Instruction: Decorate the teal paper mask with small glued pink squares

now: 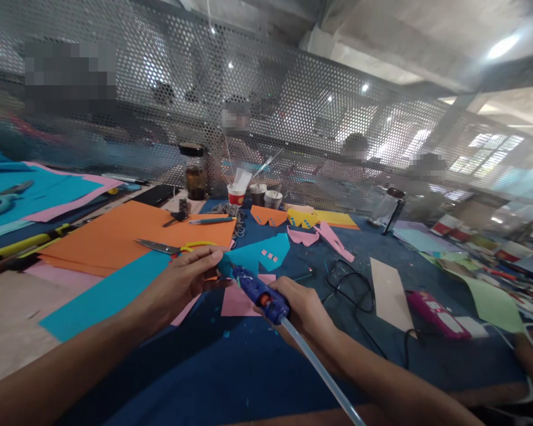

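My left hand (193, 275) pinches the left end of a blue cut-paper piece (275, 251), which carries a few small pink squares. In my right hand (299, 302) is a dark blue glue gun (262, 296) with a long clear glue stick (322, 373) coming out of its back. The gun's nozzle points at the blue piece beside my left fingertips; whether it touches is too small to tell. Below them a pink sheet (240, 302) lies on the dark blue table (182, 367).
Orange sheets (102, 236), scissors (160, 245) and a blue strip (106, 296) lie left. Orange (269, 216) and yellow (302, 219) cut pieces, paper cups (236, 195) and a jar (194, 174) stand behind. A black cable (350, 290) and magenta object (437, 313) lie right.
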Available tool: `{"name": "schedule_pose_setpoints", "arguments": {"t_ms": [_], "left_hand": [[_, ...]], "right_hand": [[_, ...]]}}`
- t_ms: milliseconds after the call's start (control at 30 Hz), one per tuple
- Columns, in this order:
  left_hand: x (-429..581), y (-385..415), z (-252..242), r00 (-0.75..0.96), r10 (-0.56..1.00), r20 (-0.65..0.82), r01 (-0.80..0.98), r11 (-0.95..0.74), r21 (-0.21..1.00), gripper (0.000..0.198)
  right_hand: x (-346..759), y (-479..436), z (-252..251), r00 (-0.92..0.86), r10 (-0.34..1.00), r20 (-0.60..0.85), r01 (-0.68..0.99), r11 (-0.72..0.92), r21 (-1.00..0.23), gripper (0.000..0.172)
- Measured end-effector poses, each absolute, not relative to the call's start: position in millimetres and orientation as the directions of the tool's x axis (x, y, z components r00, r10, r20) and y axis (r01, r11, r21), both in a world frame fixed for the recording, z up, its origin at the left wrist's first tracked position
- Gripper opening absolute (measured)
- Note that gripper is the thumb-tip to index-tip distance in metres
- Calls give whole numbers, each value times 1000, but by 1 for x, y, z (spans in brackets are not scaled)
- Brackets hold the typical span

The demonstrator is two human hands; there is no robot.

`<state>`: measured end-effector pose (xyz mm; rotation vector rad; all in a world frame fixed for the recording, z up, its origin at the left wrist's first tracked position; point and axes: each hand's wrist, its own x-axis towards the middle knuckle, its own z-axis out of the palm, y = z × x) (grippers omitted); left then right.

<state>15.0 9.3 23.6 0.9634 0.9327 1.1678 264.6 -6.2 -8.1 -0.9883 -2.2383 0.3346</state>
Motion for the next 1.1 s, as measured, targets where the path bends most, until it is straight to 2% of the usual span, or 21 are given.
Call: {"name": "schedule_pose_setpoints", "arguments": {"t_ms": [300, 467, 767, 967, 1100], "left_hand": [[14, 13, 22, 155, 983, -98, -307, 142, 941, 14], [13, 15, 21, 156, 984, -91, -297, 135, 945, 16], [16, 35, 32, 315, 934, -168, -155, 226, 962, 20], [15, 58, 27, 386, 911, -146, -166, 225, 960, 18], [13, 65, 23, 413, 902, -125, -150, 203, 968, 20]], "right_hand": [[263, -7, -8, -483, 727, 487, 568, 684, -458, 21], [266, -9, 2, -519, 729, 446, 550, 684, -479, 20], [271, -12, 8, -514, 744, 428, 541, 668, -512, 27], [271, -8, -2, -460, 759, 462, 543, 652, -529, 30], [270, -4, -8, -442, 775, 452, 579, 631, -516, 25]]}}
